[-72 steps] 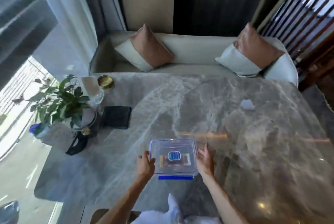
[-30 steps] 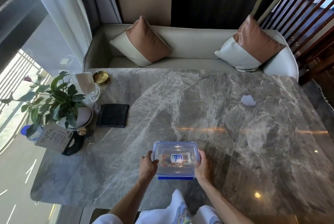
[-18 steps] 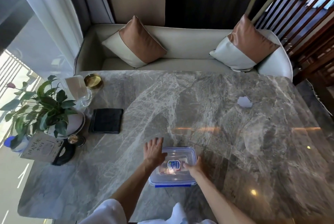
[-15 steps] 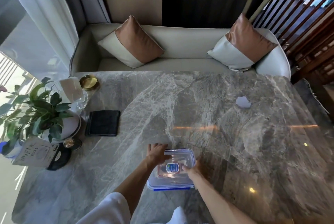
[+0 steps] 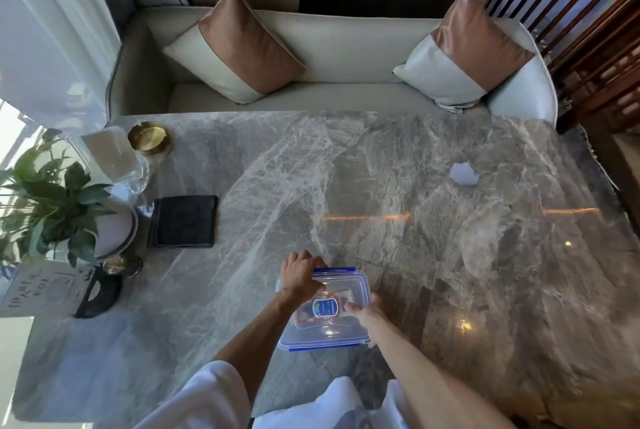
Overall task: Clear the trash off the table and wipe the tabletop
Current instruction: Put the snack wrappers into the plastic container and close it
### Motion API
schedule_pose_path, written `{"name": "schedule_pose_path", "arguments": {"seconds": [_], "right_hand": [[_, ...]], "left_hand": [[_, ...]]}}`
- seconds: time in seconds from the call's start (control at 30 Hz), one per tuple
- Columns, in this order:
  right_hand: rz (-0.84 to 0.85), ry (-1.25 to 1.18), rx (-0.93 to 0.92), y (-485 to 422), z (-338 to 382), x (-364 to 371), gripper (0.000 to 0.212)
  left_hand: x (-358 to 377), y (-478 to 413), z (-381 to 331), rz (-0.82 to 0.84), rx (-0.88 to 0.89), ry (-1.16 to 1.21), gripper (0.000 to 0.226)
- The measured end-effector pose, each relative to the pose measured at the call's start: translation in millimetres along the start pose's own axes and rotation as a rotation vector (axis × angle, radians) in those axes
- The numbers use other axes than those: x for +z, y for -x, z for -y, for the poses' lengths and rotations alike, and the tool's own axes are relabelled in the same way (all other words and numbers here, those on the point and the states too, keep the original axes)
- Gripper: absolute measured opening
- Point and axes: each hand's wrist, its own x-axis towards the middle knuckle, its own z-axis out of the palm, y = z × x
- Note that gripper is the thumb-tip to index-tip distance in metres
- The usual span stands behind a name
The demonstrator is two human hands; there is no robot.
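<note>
Both hands are on the clear lidded container (image 5: 325,311) at the near edge of the marble table (image 5: 450,255). The left hand (image 5: 299,276) curls over its far-left corner, fingers wrapped on the blue clip there. The right hand (image 5: 363,312) lies across the near-right side with the fingers bent against the lid rim, pressing rather than lifting, by the look of it.

What's inside? A blue-and-white label and something red show through the plastic, but whether that is printed on the lid or loose in the box is hard to tell from up here.

As for progress, it's early. One crumpled white scrap of paper (image 5: 464,173) sits alone, well apart on the far right of the tabletop, not yet collected. The folded dark cloth (image 5: 184,221) lies flat on the left, just beside the potted plant (image 5: 59,200), untouched, so wiping looks not yet begun. The brass dish (image 5: 149,137) and glass holder (image 5: 114,158) stand at the far-left corner, and a small card (image 5: 38,286) leans nearer.
</note>
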Motion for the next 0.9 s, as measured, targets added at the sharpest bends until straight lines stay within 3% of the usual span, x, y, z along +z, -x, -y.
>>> {"name": "schedule_pose_path", "arguments": {"seconds": [0.4,0.47,0.57,0.73,0.9], "right_hand": [[-0.023,-0.063,0.021,11.0,0.2,-2.5,0.084],[0.01,-0.115,0.042,14.7,-1.5,-4.0,0.092],[0.041,-0.213,0.01,14.3,-13.1,-5.0,0.124],[-0.049,-0.297,-0.081,22.9,-32.8,-1.6,0.093],[0.042,-0.258,-0.05,22.7,-36.9,0.0,0.094]], "left_hand": [[7.8,15.5,-4.1,-0.096,-0.002,-0.032,0.041],[17.5,32.0,-5.8,-0.155,0.04,-0.118,0.053],[47.8,74.4,3.8,-0.193,0.121,-0.148,0.071],[83.4,124.3,39.4,-0.125,0.258,-0.314,0.108],[80.3,123.7,38.4,-0.052,0.243,-0.419,0.131]]}}
